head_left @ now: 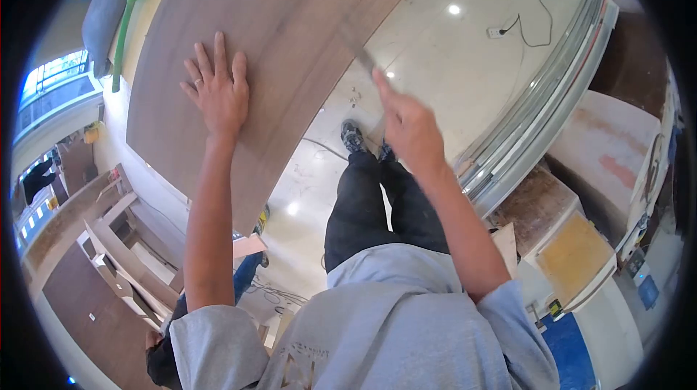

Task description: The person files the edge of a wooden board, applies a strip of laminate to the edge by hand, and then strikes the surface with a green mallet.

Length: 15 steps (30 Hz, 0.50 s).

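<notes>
Your left grip [220,96]: spread flat on the brown board [298,63]. Your right grip [414,125]: closed around a thin tool [358,47], blurred, pointing to 11 o'clock over the board's edge. Board lies toward 10 o'clock of right grip.

Light grey short-sleeved T-shirt [392,328] — dark print low on it — black trousers [363,208], patterned dark shoes [353,136], a ring.

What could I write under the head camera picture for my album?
Left hand flat on a big brown board, right hand gripping a blurred tool near the board's edge.
</notes>
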Tool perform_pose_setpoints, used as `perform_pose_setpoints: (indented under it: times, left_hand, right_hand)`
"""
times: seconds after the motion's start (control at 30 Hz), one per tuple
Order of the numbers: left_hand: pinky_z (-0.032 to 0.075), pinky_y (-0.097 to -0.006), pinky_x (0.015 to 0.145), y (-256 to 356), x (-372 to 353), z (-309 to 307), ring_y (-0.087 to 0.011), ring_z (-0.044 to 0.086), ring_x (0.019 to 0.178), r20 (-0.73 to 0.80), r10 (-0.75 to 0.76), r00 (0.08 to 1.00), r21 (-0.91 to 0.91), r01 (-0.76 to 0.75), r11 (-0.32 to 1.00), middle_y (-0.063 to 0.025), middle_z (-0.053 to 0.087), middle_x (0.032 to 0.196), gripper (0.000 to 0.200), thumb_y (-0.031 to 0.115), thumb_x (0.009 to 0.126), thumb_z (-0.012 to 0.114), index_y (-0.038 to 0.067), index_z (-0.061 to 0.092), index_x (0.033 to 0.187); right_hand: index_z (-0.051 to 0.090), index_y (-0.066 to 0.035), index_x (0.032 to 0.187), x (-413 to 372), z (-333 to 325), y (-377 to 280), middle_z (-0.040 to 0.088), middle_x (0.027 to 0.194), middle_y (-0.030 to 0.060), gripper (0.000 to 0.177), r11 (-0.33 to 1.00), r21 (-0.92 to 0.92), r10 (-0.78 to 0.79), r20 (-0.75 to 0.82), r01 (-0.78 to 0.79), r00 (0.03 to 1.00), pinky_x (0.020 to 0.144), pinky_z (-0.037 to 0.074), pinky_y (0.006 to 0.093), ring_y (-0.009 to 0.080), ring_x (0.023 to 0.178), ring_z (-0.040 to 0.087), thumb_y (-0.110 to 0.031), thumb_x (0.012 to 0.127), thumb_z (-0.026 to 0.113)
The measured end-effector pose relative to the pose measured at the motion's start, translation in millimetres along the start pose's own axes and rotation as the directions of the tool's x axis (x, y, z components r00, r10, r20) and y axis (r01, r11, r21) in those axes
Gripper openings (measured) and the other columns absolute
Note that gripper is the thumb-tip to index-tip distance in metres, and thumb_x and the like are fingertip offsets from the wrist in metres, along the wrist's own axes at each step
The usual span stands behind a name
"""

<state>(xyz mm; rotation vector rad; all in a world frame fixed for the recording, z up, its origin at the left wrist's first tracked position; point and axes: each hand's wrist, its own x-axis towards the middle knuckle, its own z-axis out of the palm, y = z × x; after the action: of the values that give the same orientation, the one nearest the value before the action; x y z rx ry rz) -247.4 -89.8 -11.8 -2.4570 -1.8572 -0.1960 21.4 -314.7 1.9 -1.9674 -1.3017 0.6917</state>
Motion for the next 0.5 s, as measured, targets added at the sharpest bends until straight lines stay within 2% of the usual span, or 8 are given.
perform_pose_setpoints:
  times: [0.13, 0.17, 0.27, 0.37, 0.4, 0.43, 0.47, 0.5]
  left_hand:
    - [0.009, -0.0709, 0.13, -1, 4, 1, -0.0499, 0.019, 0.165, -0.011, 0.002, 1.0, 0.006, -0.002, 1.0, -0.0182, 0.027, 0.18, 0.066, 0.06, 0.113, 0.04, 0.032, 0.037, 0.173]
    - [0.009, -0.0707, 0.131, -2, 3, 1, -0.0499, 0.019, 0.165, -0.009, 0.004, 1.0, 0.011, -0.004, 1.0, -0.0181, 0.027, 0.18, 0.066, 0.061, 0.113, 0.04, 0.033, 0.037, 0.173]
    - [0.009, -0.0691, 0.131, -3, 2, 3, -0.0448, 0.02, 0.167, -0.023, 0.0, 1.0, 0.049, 0.001, 0.999, -0.013, 0.026, 0.182, 0.065, 0.061, 0.113, 0.04, 0.036, 0.035, 0.173]
    - [0.012, -0.0697, 0.131, -13, 1, 11, -0.047, 0.023, 0.165, -0.047, 0.046, 0.998, 0.099, -0.041, 0.994, -0.0128, 0.028, 0.181, 0.065, 0.059, 0.113, 0.04, 0.033, 0.036, 0.173]
    - [0.013, -0.0688, 0.131, -20, 3, 13, -0.0459, 0.024, 0.165, 0.0, 0.072, 0.997, 0.147, -0.071, 0.987, -0.0119, 0.028, 0.181, 0.065, 0.058, 0.113, 0.041, 0.033, 0.035, 0.173]
    - [0.014, -0.0678, 0.131, -27, 2, 15, -0.0448, 0.025, 0.165, 0.037, 0.096, 0.995, 0.185, -0.102, 0.978, -0.0109, 0.028, 0.181, 0.065, 0.056, 0.114, 0.041, 0.032, 0.034, 0.174]
    - [0.014, -0.067, 0.131, -17, 2, 8, -0.0441, 0.024, 0.165, 0.016, 0.073, 0.997, 0.165, -0.074, 0.983, -0.0108, 0.027, 0.182, 0.065, 0.055, 0.114, 0.042, 0.032, 0.033, 0.174]
    - [0.015, -0.0661, 0.132, -9, -1, 2, -0.0434, 0.024, 0.166, -0.001, 0.043, 0.999, 0.155, -0.042, 0.987, -0.0107, 0.025, 0.182, 0.065, 0.054, 0.114, 0.043, 0.031, 0.033, 0.174]
  right_hand:
    - [0.059, -0.031, 0.159, 12, -1, 4, 0.064, 0.082, 0.0249, 0.06, 0.999, -0.049, 0.014, 0.035, -0.012, 0.999, 0.075, 0.056, 0.0542, 0.0447, 0.08, 0.07, -0.011, 0.103, 0.062]
    - [0.059, -0.032, 0.158, 39, 1, 6, 0.063, 0.082, 0.0248, 0.059, 1.0, -0.001, -0.001, -0.029, 0.001, 1.0, 0.075, 0.056, 0.054, 0.045, 0.079, 0.069, -0.011, 0.103, 0.061]
    - [0.056, -0.032, 0.161, 113, -16, -6, 0.065, 0.085, 0.0249, 0.062, 0.995, 0.021, 0.093, -0.019, -0.093, 0.995, 0.074, 0.056, 0.0553, 0.0446, 0.08, 0.069, -0.011, 0.103, 0.061]
    - [0.044, -0.025, 0.169, 77, 13, 22, 0.067, 0.088, 0.0235, 0.074, 0.98, -0.168, -0.116, -0.031, 0.11, 0.993, 0.073, 0.057, 0.0487, 0.0388, 0.076, 0.066, -0.009, 0.1, 0.062]
    - [0.033, -0.027, 0.174, 44, 20, 21, 0.072, 0.096, 0.0198, 0.084, 0.946, -0.309, -0.09, 0.054, 0.102, 0.995, 0.079, 0.058, 0.0529, 0.0401, 0.083, 0.07, -0.007, 0.097, 0.061]
    - [0.041, -0.025, 0.171, 14, 20, 7, 0.07, 0.092, 0.0205, 0.081, 0.944, -0.326, 0.012, 0.169, 0.044, 0.986, 0.081, 0.057, 0.0526, 0.0418, 0.082, 0.069, -0.006, 0.095, 0.061]
    - [0.044, -0.024, 0.169, -19, 30, 14, 0.069, 0.088, 0.0211, 0.083, 0.945, -0.325, 0.051, 0.233, 0.029, 0.971, 0.081, 0.057, 0.0516, 0.0408, 0.082, 0.069, 0.0, 0.092, 0.06]
    - [0.052, -0.022, 0.165, -51, 22, 19, 0.069, 0.089, 0.0231, 0.072, 0.992, -0.026, -0.115, 0.167, 0.121, 0.979, 0.082, 0.057, 0.0511, 0.0404, 0.084, 0.07, -0.002, 0.095, 0.06]
